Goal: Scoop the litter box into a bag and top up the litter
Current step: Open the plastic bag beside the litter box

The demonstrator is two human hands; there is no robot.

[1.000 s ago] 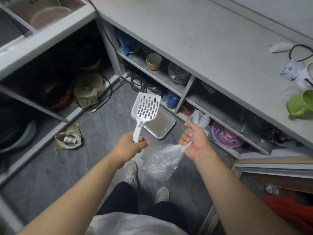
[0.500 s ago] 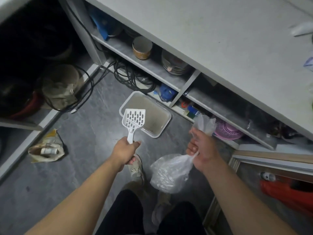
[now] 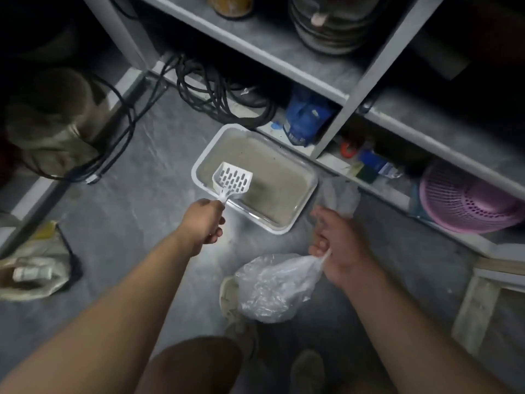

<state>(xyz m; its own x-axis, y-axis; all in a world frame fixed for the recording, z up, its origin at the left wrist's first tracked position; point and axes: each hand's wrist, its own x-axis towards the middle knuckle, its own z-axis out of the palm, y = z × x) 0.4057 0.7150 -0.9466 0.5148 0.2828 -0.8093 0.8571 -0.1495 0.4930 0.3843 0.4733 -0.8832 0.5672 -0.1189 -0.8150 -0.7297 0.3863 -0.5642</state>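
A white litter tray (image 3: 303, 203) filled with grey litter sits on the grey floor below the shelves. My left hand (image 3: 201, 223) grips the handle of a white slotted scoop (image 3: 233, 179), whose head hovers over the tray's near-left corner. To the right, my right hand (image 3: 339, 245) holds a clear plastic bag (image 3: 275, 285) by its gathered neck; the bag hangs crumpled below the hand, and a loose end sticks up above the fingers. The bag is just to the near right of the tray.
Grey shelving runs behind the tray, with coiled black cables (image 3: 221, 92), a blue bag (image 3: 305, 120), stacked bowls (image 3: 332, 27) and a pink basket (image 3: 466, 200). A crumpled bag with a small bottle (image 3: 34, 275) lies on the floor at left. My shoes are below the clear bag.
The view has dropped closer to the floor. The scoop has moved forward and down until its head is over the tray. The right hand still holds the bag.
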